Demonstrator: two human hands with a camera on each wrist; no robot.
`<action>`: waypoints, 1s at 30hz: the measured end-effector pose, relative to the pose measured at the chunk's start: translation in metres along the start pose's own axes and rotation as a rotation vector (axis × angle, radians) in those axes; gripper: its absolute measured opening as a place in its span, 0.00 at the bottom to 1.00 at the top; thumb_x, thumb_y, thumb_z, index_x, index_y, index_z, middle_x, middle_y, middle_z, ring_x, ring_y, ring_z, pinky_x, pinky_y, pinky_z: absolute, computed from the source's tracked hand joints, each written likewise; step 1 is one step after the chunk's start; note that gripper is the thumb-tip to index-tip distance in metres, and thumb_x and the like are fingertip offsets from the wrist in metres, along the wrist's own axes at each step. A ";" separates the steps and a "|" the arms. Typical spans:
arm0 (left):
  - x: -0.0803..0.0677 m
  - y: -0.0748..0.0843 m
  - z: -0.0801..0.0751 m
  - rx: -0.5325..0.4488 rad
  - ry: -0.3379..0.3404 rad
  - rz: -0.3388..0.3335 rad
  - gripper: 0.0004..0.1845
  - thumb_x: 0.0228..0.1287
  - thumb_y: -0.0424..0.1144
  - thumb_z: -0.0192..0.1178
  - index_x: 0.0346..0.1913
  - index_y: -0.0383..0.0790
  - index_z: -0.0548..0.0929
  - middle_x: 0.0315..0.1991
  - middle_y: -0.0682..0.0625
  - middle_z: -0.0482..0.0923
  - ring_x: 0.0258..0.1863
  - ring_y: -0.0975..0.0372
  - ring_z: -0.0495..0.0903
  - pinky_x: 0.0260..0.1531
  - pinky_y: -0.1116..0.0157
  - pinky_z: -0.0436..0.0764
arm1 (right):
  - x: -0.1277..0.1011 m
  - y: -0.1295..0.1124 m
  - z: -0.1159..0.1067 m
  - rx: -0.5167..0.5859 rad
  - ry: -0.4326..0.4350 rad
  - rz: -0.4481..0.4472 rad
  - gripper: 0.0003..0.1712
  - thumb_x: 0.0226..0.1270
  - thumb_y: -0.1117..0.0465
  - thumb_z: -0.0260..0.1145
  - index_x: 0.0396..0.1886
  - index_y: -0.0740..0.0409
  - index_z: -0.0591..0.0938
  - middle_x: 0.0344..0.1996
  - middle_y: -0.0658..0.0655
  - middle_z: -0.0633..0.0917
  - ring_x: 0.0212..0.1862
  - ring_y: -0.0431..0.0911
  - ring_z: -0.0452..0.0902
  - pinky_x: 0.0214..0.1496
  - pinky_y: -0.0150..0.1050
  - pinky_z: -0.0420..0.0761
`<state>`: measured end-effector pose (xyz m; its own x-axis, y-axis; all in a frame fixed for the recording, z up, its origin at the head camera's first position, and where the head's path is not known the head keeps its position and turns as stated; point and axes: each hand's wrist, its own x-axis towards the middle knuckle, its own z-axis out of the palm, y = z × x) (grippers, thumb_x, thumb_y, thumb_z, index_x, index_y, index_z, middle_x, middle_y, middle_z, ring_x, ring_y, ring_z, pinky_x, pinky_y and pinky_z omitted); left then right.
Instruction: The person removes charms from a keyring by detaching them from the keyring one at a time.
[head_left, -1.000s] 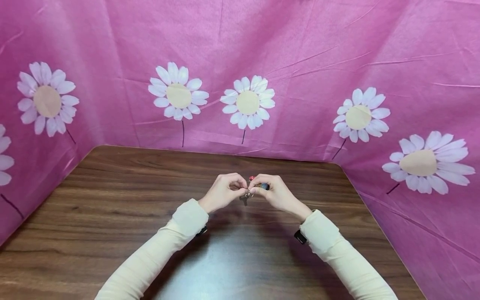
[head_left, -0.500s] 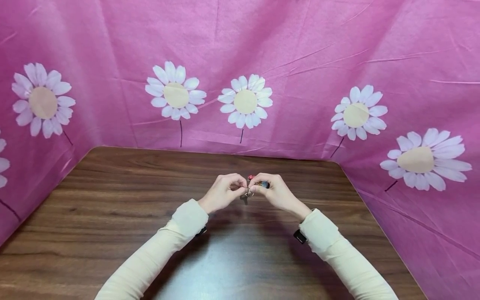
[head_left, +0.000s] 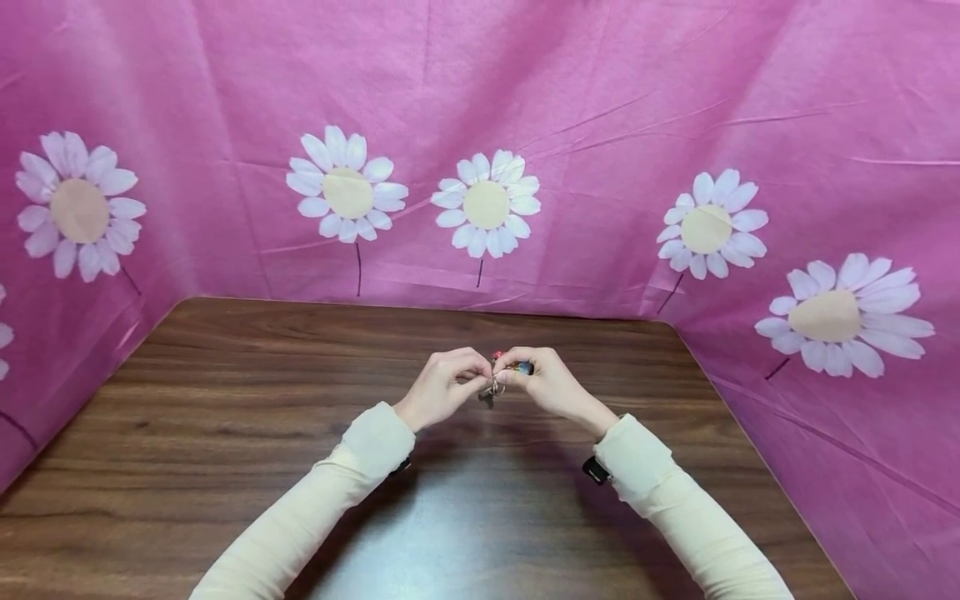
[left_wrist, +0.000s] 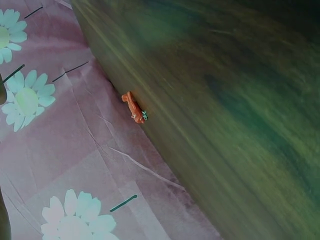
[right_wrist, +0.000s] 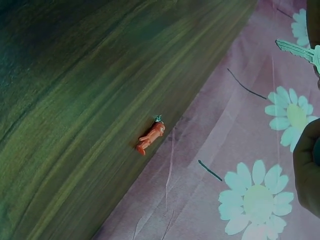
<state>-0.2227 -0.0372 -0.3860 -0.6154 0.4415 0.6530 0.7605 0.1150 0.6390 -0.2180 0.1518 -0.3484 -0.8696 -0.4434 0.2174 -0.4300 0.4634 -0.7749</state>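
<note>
Both forearms angle inward over the table (head_left: 225, 400), where the left hand (head_left: 442, 385) and right hand (head_left: 542, 382) meet fingertip to fingertip, each with fingers curled, pinching a small key ring (head_left: 495, 385) held just above the wood.

Screened tabletop booth: wooden table (head_left: 225, 433) walled by pink daisy-print cloth (head_left: 600, 100).

Two hands (head_left: 491, 385), one key (right_wrist: 296, 49), one table (head_left: 225, 417)

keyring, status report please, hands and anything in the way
Left hand and right hand both pinching keyring above table. Orange charm lies apart. Nothing blocking.
</note>
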 end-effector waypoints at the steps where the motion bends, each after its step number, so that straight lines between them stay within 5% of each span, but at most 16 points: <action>1: 0.000 0.000 0.000 0.015 0.001 0.029 0.03 0.55 0.25 0.60 0.29 0.34 0.80 0.31 0.46 0.80 0.30 0.60 0.82 0.32 0.72 0.81 | 0.000 0.000 0.000 0.005 -0.007 0.008 0.02 0.56 0.64 0.66 0.29 0.58 0.83 0.27 0.52 0.83 0.30 0.39 0.75 0.34 0.36 0.79; 5: 0.000 0.001 0.000 0.064 -0.002 0.117 0.01 0.54 0.25 0.61 0.30 0.33 0.81 0.30 0.46 0.80 0.31 0.60 0.82 0.34 0.75 0.80 | 0.001 0.004 0.002 0.066 -0.039 0.057 0.02 0.57 0.66 0.65 0.30 0.60 0.83 0.28 0.54 0.83 0.30 0.37 0.74 0.34 0.35 0.78; 9: -0.001 0.000 0.000 0.074 0.013 0.111 0.03 0.52 0.24 0.62 0.30 0.33 0.81 0.30 0.46 0.80 0.30 0.59 0.82 0.35 0.74 0.80 | 0.003 0.007 0.005 0.092 -0.047 0.081 0.03 0.56 0.66 0.65 0.29 0.62 0.83 0.28 0.54 0.81 0.30 0.37 0.72 0.32 0.28 0.74; 18: 0.002 -0.001 -0.003 0.037 0.046 -0.084 0.02 0.54 0.27 0.62 0.30 0.36 0.83 0.30 0.48 0.80 0.32 0.63 0.82 0.36 0.74 0.80 | 0.007 0.008 0.001 0.032 0.006 0.046 0.02 0.57 0.65 0.65 0.31 0.57 0.84 0.28 0.52 0.83 0.31 0.38 0.74 0.33 0.31 0.76; 24: 0.004 0.001 -0.005 0.057 0.099 -0.273 0.03 0.55 0.30 0.62 0.33 0.37 0.84 0.31 0.50 0.82 0.34 0.64 0.81 0.38 0.73 0.80 | 0.009 0.011 -0.002 -0.017 0.054 0.070 0.03 0.58 0.65 0.65 0.33 0.59 0.83 0.32 0.56 0.85 0.32 0.45 0.76 0.32 0.31 0.76; 30: 0.004 0.004 0.001 0.102 0.049 -0.425 0.05 0.56 0.37 0.64 0.35 0.42 0.84 0.34 0.51 0.84 0.34 0.64 0.82 0.37 0.72 0.79 | 0.008 0.011 0.003 -0.031 0.080 0.074 0.05 0.59 0.64 0.64 0.34 0.60 0.82 0.30 0.57 0.85 0.30 0.49 0.76 0.30 0.30 0.74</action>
<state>-0.2216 -0.0342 -0.3810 -0.8853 0.2936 0.3606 0.4526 0.3659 0.8132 -0.2290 0.1515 -0.3572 -0.9152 -0.3452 0.2079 -0.3702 0.5166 -0.7720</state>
